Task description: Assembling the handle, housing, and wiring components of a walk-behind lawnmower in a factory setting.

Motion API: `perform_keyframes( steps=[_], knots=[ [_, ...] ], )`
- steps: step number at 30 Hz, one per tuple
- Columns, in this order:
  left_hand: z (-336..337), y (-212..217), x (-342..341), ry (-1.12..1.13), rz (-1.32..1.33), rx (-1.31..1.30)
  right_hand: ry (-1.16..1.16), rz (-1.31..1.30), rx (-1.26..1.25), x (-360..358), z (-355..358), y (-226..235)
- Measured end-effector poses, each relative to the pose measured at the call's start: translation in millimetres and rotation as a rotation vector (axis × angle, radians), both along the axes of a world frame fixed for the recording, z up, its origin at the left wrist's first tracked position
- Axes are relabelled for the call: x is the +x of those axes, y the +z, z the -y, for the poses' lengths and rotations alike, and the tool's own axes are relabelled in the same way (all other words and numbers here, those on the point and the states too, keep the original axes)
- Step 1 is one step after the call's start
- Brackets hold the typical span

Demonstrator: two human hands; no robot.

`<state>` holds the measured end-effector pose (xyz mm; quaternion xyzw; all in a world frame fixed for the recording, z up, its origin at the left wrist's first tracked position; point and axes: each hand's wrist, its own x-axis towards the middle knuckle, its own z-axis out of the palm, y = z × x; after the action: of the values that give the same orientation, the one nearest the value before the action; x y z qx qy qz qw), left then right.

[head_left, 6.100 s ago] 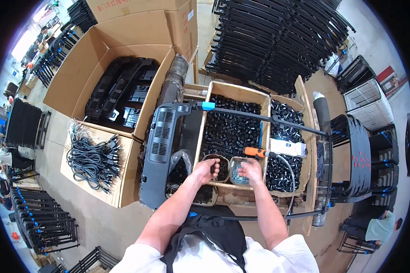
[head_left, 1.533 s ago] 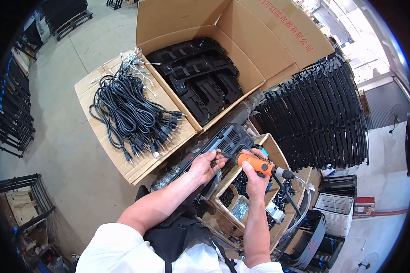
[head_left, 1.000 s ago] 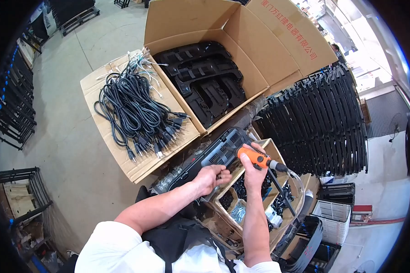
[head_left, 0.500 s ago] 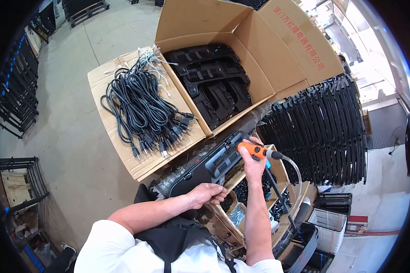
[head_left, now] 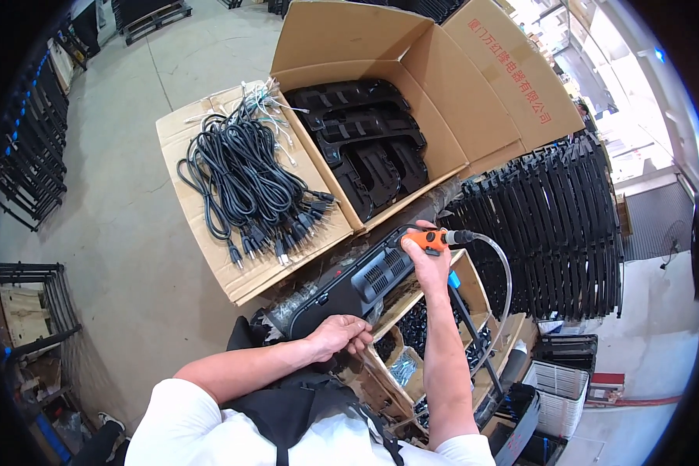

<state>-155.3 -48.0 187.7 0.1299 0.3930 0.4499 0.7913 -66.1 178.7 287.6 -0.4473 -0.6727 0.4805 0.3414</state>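
My right hand (head_left: pixel 429 266) grips an orange air screwdriver (head_left: pixel 426 241), which has a clear hose on its right end. It is over the far end of a long black plastic housing (head_left: pixel 348 286) with a vented grey-black cover (head_left: pixel 382 276). The screwdriver's tip is hidden behind my hand. Close to the near end of the housing, my left hand (head_left: pixel 340 335) has its fingers curled and pressed together. What they hold, if anything, is too small to make out. Right beside that hand is a wooden parts tray (head_left: pixel 394 320) with black and silver screws in its compartments.
Coiled black power cords (head_left: pixel 245 179) lie on a cardboard flap at the left. Behind the housing, an open cardboard box (head_left: pixel 450 116) contains black plastic parts (head_left: pixel 357 124). Black metal frames (head_left: pixel 536 225) are stacked at the right, near white baskets (head_left: pixel 559 392).
My left hand has drawn slightly left, away from the parts tray. The screwdriver and my right hand have shifted a little up and left along the housing.
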Motion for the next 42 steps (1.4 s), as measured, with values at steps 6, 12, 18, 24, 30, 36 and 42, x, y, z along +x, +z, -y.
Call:
perform_keyframes(
  steps=[6,12,18,24,30,36,42],
  knots=[
    [13,1,-18,0.258,0.225,-0.14,-0.053,-0.239,-0.053,8,64,33],
    [4,9,-25,0.438,0.425,-0.27,0.0,-0.246,-0.136,39,143,45],
    [-2,4,-21,0.577,0.573,-0.261,-0.031,-0.277,-0.174,53,169,30],
    [0,11,-17,0.573,0.538,-0.24,-0.016,-0.332,-0.176,54,175,27],
    [6,13,-17,0.563,0.557,-0.253,0.057,-0.243,-0.108,53,175,29],
    [13,1,-21,0.535,0.588,-0.238,0.107,-0.206,-0.134,44,178,28],
    [26,11,-16,0.521,0.498,-0.265,0.103,-0.169,-0.148,28,175,13]
  ],
)
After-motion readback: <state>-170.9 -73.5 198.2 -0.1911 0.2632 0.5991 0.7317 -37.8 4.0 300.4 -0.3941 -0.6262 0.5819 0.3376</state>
